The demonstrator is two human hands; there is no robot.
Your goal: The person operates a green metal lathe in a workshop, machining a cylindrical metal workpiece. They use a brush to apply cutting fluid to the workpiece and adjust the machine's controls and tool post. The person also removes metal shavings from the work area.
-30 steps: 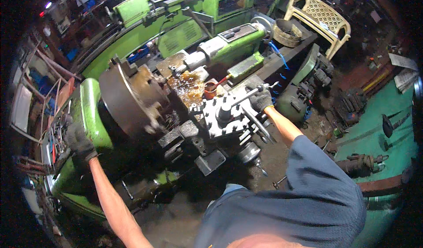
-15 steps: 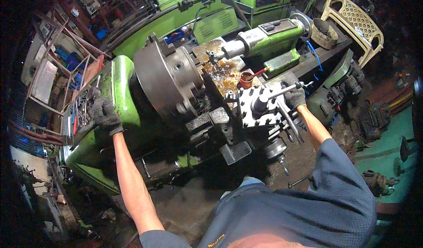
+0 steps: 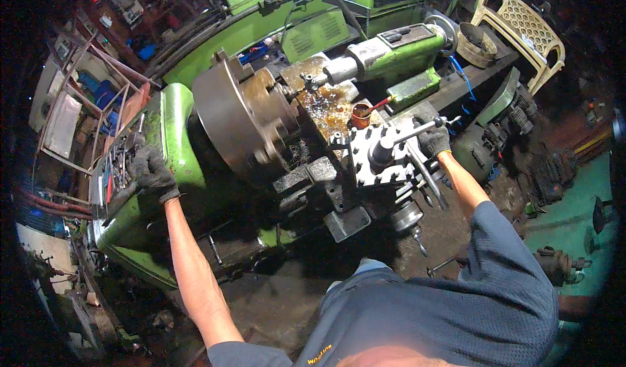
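Observation:
A green lathe lies before me, its large chuck [image 3: 225, 116] blurred by rotation. My left hand [image 3: 155, 176], in a dark glove, rests on the headstock [image 3: 177, 129] beside a heap of hand tools [image 3: 117, 171]. Its fingers look spread and loose. On the right, my gloved right hand [image 3: 435, 140] is closed around the outer end of the tool-post lever [image 3: 411, 133], some of its fingers hidden. Below that lever sits the square tool post [image 3: 372, 171], studded with bolts. Behind the post stands a reddish-brown cup [image 3: 360, 114] with a red-handled brush [image 3: 380, 103] in it.
The tailstock [image 3: 398, 57] points toward the chuck across an oily, chip-strewn surface [image 3: 323, 106]. A round pan [image 3: 476, 44] and a beige plastic chair [image 3: 521, 28] are at the far right. Handwheels and crank handles [image 3: 407, 218] jut out near my body.
The chuck's jaws have turned and look more blurred. Both hands keep their places, while the whole view has shifted slightly.

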